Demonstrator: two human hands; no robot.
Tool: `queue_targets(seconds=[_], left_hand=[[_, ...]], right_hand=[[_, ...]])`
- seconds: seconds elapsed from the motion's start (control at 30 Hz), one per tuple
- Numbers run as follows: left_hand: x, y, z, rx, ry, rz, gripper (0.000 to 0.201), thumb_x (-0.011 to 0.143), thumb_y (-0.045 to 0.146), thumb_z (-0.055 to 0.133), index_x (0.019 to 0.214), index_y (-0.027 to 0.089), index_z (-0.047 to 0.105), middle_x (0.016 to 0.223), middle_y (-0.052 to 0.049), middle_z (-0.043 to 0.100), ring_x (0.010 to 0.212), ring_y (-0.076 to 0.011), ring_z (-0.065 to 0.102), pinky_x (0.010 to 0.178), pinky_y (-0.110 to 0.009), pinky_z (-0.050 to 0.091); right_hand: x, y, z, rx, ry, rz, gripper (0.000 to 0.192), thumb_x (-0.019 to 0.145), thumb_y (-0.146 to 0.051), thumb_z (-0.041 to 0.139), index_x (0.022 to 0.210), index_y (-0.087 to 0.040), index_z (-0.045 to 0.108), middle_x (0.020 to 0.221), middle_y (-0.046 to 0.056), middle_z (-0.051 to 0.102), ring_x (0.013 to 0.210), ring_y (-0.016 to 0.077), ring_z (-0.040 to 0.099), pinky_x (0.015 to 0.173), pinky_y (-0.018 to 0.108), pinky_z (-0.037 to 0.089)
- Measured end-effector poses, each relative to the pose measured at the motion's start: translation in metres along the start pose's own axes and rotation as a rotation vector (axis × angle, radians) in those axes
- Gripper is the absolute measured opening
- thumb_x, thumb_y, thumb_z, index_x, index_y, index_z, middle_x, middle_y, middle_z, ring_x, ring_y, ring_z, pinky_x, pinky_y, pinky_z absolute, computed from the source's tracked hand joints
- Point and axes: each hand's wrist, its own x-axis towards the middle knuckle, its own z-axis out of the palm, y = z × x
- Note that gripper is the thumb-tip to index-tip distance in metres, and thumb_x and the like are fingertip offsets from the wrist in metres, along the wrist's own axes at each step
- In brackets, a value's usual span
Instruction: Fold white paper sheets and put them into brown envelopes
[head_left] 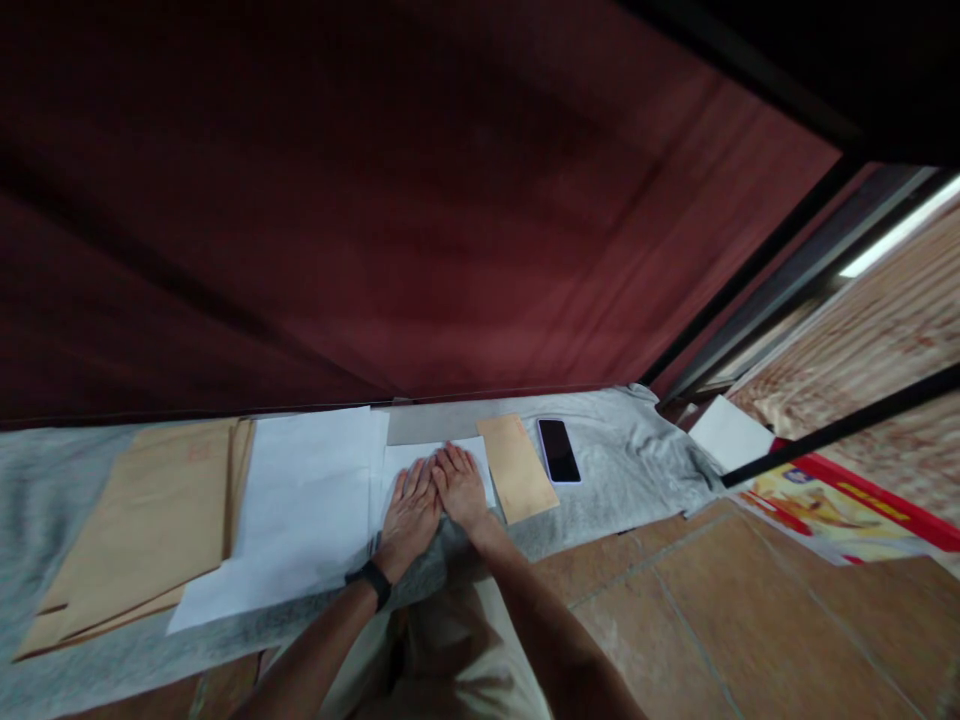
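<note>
My left hand point(409, 512) and my right hand point(459, 486) lie flat, side by side, palms down on a folded white sheet of paper point(401, 462). The fingers of both hands are stretched out and touch the paper; neither hand grips anything. A black band sits on my left wrist point(373, 580). The paper rests on a grey cloth point(630, 450) spread on the floor. A small brown envelope point(517, 466) lies just right of my right hand.
A stack of white sheets point(300, 500) and a pile of large brown envelopes point(135, 530) lie to the left. A dark phone point(559, 451) rests right of the small envelope. A dark red curtain point(375, 200) hangs behind. Tiled floor point(712, 600) and a colourful printed bag point(825, 500) are at right.
</note>
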Motion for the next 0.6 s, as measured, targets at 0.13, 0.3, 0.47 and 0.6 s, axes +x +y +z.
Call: queue_targets(seconds=[0.13,0.3,0.47,0.6], left_hand=[[0.002,0.002,-0.002,-0.025,0.012,-0.06,0.055,0.1,0.023,0.03,0.152,0.014,0.046,0.161,-0.012,0.04,0.154,-0.0284,0.026,0.127,-0.055,0.014],[0.006,0.006,-0.002,-0.027,0.029,-0.143,0.057,0.1,0.027,0.031,0.155,0.015,0.042,0.163,-0.012,0.037,0.155,-0.0279,0.023,0.126,-0.055,0.012],[0.016,0.006,0.004,-0.018,0.035,-0.255,0.057,0.102,0.031,0.032,0.156,0.017,0.04,0.165,-0.011,0.033,0.156,-0.0292,0.019,0.126,-0.055,0.011],[0.026,-0.003,0.007,-0.007,0.063,-0.268,0.058,0.102,0.035,0.034,0.155,0.015,0.04,0.165,-0.014,0.032,0.156,-0.0293,0.02,0.126,-0.052,0.015]], right_hand=[[0.003,0.015,-0.001,-0.054,-0.001,0.054,0.046,0.108,-0.036,0.037,0.148,-0.018,0.052,0.157,0.012,0.047,0.148,0.0214,0.04,0.121,0.042,0.031],[0.0,0.021,-0.001,-0.115,0.0,0.103,0.049,0.107,-0.04,0.04,0.15,-0.018,0.049,0.16,0.016,0.041,0.149,0.026,0.038,0.121,0.047,0.028],[-0.003,0.019,-0.001,-0.138,0.031,0.125,0.051,0.105,-0.041,0.043,0.15,-0.017,0.049,0.159,0.017,0.042,0.149,0.0289,0.037,0.121,0.05,0.028],[-0.004,0.021,0.0,-0.135,0.058,0.107,0.05,0.105,-0.039,0.045,0.148,-0.015,0.051,0.158,0.018,0.044,0.147,0.0286,0.04,0.12,0.046,0.03]])
